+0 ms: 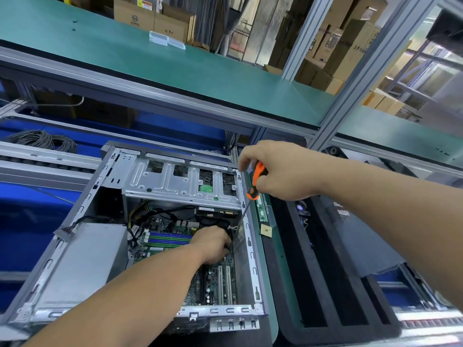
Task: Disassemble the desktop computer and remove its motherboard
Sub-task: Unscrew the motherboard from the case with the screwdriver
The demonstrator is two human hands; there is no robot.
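An open desktop computer case [251, 249] lies on its side on the bench. Inside it the green motherboard [220, 284] shows blue memory slots and white expansion slots. My left hand [213, 244] reaches into the case and curls around a black part over the board; what it grips is mostly hidden. My right hand [280, 169] grips an orange-and-black screwdriver [255, 181] above the case's right edge, its shaft pointing down into the case beside my left hand. A silver drive cage [175, 181] spans the far end. A grey power supply [87, 256] sits at the left.
Black foam trays [320, 271] lie right of the case, with a memory stick [261, 206] and a small yellow pad [265, 230] between. A dark side panel [363, 236] sits further right. Coiled cables [42, 140] lie at far left. A green shelf [175, 71] overhangs the bench.
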